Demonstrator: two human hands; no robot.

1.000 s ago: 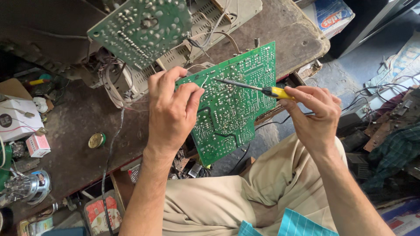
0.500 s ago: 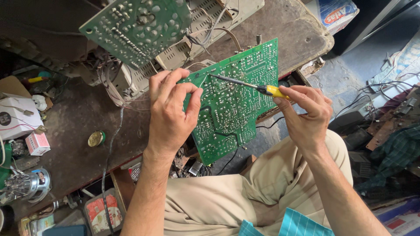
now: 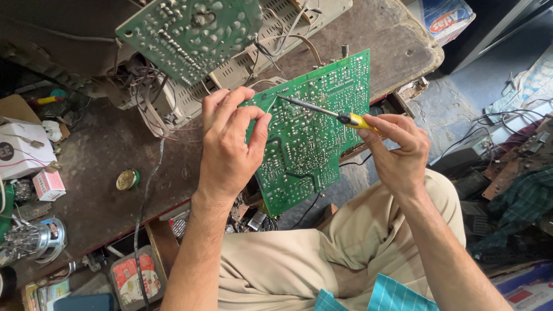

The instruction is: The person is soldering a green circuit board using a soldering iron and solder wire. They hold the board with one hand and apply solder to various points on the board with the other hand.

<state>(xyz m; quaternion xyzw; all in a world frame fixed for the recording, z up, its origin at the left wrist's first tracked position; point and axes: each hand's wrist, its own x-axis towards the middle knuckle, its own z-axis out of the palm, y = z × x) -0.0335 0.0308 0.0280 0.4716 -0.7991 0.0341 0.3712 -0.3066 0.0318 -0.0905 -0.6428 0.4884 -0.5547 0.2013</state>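
Head view: circuit board (image 3: 311,132) (left edge behind left hand (image 3: 230,144)).

At the left edge of the frame a white cardboard box with a round dark label (image 3: 20,151) sits on the brown workbench, and just below it lies a small white-and-pink carton (image 3: 48,185). In the lower left, under the bench edge, a round container with a red-and-white label (image 3: 133,277) stands beside a partly hidden pale printed packet (image 3: 49,292), too small to make out further. In the upper right corner lies a white-and-blue printed bag with a red patch (image 3: 446,20), and at the lower right edge a blue box with a red-and-white label (image 3: 521,292) shows in part.
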